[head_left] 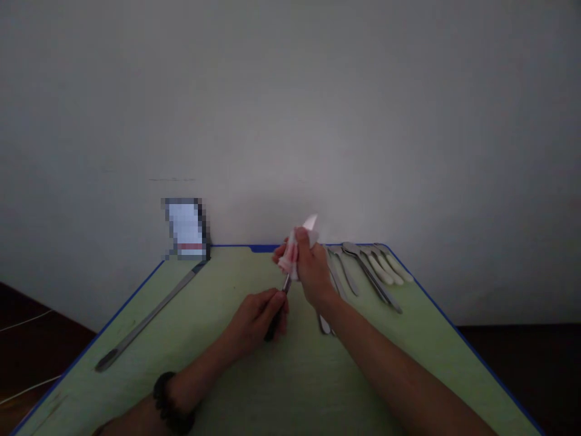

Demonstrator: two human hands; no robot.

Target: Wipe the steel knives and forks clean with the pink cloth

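Knife in both hands — pink cloth against its blade

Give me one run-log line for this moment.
left hand: gripping dark-handled utensil | right hand: holding pink-and-white cloth around it | table, right side: cutlery laid out

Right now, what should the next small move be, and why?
Probably slide the cloth gently toward the bright tip: the right hand pinches the cloth, metal runs into it from below, and the tip shows beyond it, while the left hand grips the dark-handled utensil by its handle.
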